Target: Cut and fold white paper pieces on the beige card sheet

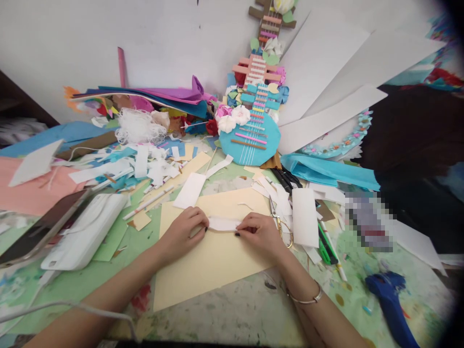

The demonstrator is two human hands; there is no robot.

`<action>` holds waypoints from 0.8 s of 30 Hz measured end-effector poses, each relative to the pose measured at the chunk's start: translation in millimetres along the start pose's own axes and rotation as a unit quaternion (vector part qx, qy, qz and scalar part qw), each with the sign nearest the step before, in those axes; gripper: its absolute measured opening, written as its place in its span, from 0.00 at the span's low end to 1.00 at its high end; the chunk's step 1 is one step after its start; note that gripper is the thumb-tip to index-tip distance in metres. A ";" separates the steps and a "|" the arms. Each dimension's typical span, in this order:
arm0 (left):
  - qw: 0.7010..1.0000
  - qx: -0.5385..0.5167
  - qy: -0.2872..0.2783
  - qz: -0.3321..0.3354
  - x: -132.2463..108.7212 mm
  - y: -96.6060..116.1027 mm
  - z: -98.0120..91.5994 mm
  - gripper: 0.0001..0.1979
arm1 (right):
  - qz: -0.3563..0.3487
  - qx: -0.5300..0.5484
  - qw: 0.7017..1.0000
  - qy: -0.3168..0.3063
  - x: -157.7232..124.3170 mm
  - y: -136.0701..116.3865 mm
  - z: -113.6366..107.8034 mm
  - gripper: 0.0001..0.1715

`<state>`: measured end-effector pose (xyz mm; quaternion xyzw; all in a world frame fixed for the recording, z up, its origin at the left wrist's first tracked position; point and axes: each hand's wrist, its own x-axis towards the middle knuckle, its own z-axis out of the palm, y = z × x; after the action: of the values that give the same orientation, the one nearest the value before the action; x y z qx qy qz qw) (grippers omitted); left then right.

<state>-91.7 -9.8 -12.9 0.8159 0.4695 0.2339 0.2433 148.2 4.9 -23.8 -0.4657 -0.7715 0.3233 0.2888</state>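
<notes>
A short white paper strip (223, 224) is stretched between my two hands, over a cream sheet (203, 270) lying on the table. My left hand (188, 229) pinches the strip's left end between thumb and fingers. The right end is pinched by my right hand (259, 233), which has a bracelet at the wrist. Gold-handled scissors (286, 232) lie just right of my right hand. A white paper piece (190, 190) rests at the sheet's upper left edge.
Paper scraps and a blue paper guitar (250, 140) stand behind. At the left are a dark phone (39, 227) and a white power bank (85, 232). To the right lie a green cutter (327, 246) and a blue glue gun (391, 304). A white cable (72, 304) crosses the left forearm.
</notes>
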 end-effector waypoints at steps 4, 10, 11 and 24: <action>1.000 -0.003 0.003 -0.016 0.1 2.1 -1.4 0.06 | 0.029 0.010 1.000 -0.007 1.5 1.6 -0.5 0.02; 1.000 -0.007 0.009 -0.023 0.9 5.4 -2.2 0.06 | 0.048 0.003 0.999 -0.014 1.7 -2.3 -1.9 0.04; 1.000 -0.007 0.011 -0.022 1.0 5.5 -1.9 0.06 | 0.049 -0.001 0.999 -0.016 1.6 -3.2 -2.0 0.04; 0.999 0.004 0.016 -0.036 3.0 5.6 -0.3 0.05 | 0.038 -0.068 0.997 -0.013 2.2 -12.6 -1.2 0.05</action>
<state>-86.9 -9.6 -8.8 0.7959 0.5031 0.2356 0.2405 141.5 2.7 -13.1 -0.5089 -0.7771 0.2873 0.2338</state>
